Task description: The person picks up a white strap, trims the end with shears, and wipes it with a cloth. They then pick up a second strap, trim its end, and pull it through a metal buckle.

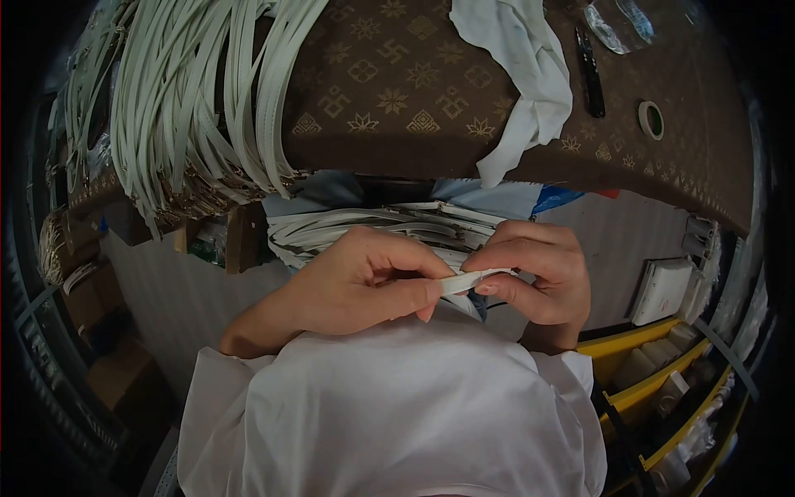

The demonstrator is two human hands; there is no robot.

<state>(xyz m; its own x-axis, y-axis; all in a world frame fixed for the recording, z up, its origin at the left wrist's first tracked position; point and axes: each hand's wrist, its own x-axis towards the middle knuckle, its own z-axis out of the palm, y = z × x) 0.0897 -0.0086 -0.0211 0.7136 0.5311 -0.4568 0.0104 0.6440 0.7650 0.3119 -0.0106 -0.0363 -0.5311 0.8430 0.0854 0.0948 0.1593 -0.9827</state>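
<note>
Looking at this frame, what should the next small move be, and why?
Probably hold the left hand firm and ease the right hand slightly outward along the pale strap: both pinch it close together, leaving only a short stretch exposed between the fingertips.

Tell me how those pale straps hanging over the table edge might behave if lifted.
The straps would probably be floppy, since they droop over the table edge. Together they may feel heavy, being so many. Some could slip or tangle, as they overlap loosely.
</note>
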